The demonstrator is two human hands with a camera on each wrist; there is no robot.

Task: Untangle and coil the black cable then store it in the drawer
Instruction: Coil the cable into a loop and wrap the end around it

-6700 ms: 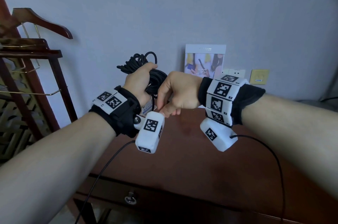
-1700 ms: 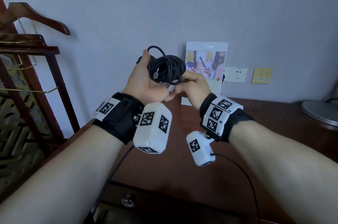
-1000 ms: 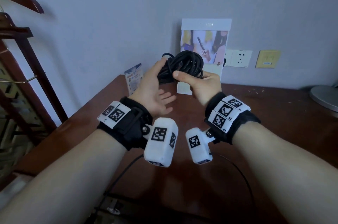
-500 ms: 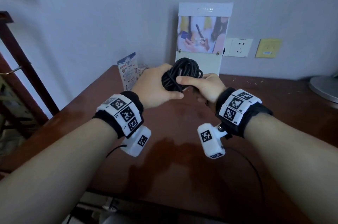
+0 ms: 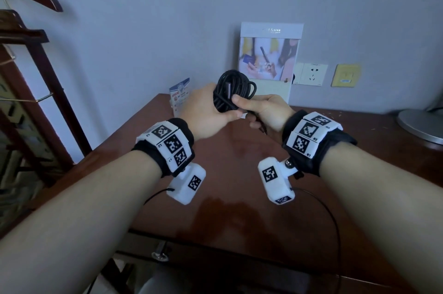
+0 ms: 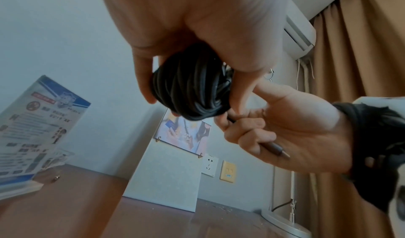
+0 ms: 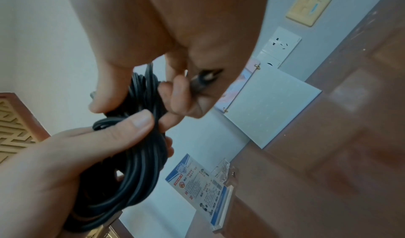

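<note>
1. Grey wall [image 5: 167, 17] fills the back of the room, with a picture board [image 5: 271, 58] leaning on it.
2. Below it sits the brown bench [image 5: 239, 197]. Its drawer [image 5: 215, 267] is at the front edge, with a small knob [image 5: 159, 255], and it looks closed.
3. Both hands are up above the bench, close together.
4. The left hand [image 5: 206, 113] wraps its fingers and thumb around the black cable [image 5: 233, 92], which is wound into a thick round bundle.
5. The right hand [image 5: 263, 111] touches the bundle with its thumb, and its curled fingers hold the loose plug end [image 6: 277, 150].
6. I think the coiling is nearly done. What is left is to tuck the loose end in so the bundle stays tight.
7. The next move needs one hand free to pull the drawer open while the other keeps the bundle from springing apart.
</note>
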